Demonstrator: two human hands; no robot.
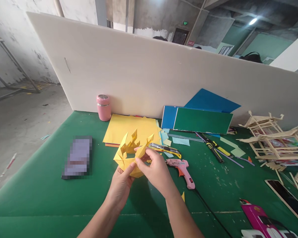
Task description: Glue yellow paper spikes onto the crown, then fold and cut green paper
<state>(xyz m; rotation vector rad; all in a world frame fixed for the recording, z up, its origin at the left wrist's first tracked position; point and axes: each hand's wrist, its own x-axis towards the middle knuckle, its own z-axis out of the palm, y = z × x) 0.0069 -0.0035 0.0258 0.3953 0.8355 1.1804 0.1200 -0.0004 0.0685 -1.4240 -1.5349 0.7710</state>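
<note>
A ring of folded yellow paper with pointed tips, like a paper crown [123, 160], is held up over the green table between both hands. My left hand [123, 183] grips its lower front edge, thumb on the outside and fingers underneath. With thumb and fingers, my right hand [154, 168] pinches a folded point on the crown's right side. Just beyond that hand lies a yellow utility knife [167, 149]. A pink hot glue gun [182, 170] rests on its side to the right. Behind the crown is a stack of yellow paper [131, 127].
On the left are a blurred, phone-like flat object [77, 157] and a pink tumbler [104, 108]. Blue and green boards [203, 120] lean on a pale partition [139, 72]. At right stand stick models [275, 135], pliers [211, 147], a dark-screened phone [288, 200] and a magenta device [259, 219].
</note>
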